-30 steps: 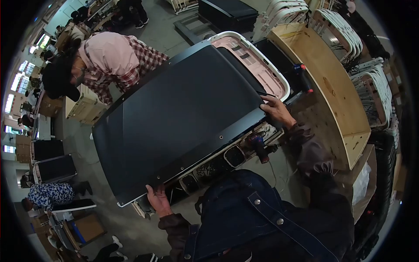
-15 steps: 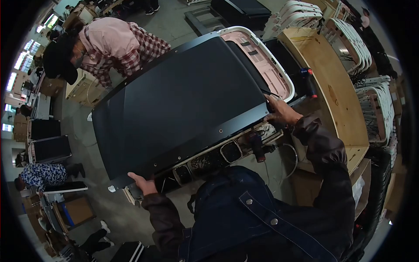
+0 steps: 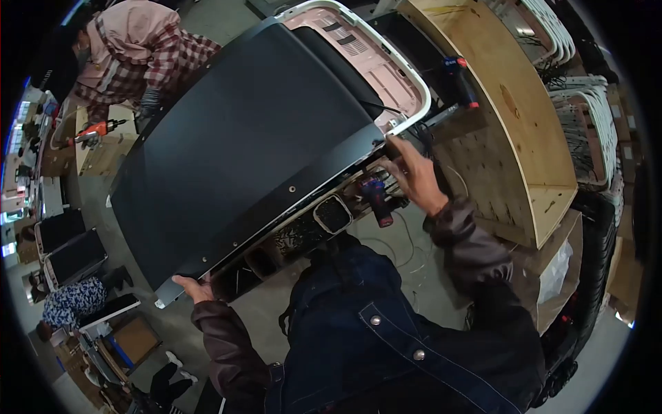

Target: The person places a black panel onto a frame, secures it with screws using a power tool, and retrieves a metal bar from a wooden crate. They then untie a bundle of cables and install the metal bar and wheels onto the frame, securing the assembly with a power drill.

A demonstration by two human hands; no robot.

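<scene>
Left hand (image 3: 192, 286) and right hand (image 3: 412, 176) pinch near corners of the black panel (image 3: 241, 145). With holds this thin, I reckon it could slip.

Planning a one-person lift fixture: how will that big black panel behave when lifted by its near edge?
Probably fairly stiff: the black panel shows no visible sag between the left hand and right hand at its near corners. Likely light for its size, since it looks thin. Its broad span may make it unwieldy.
</scene>
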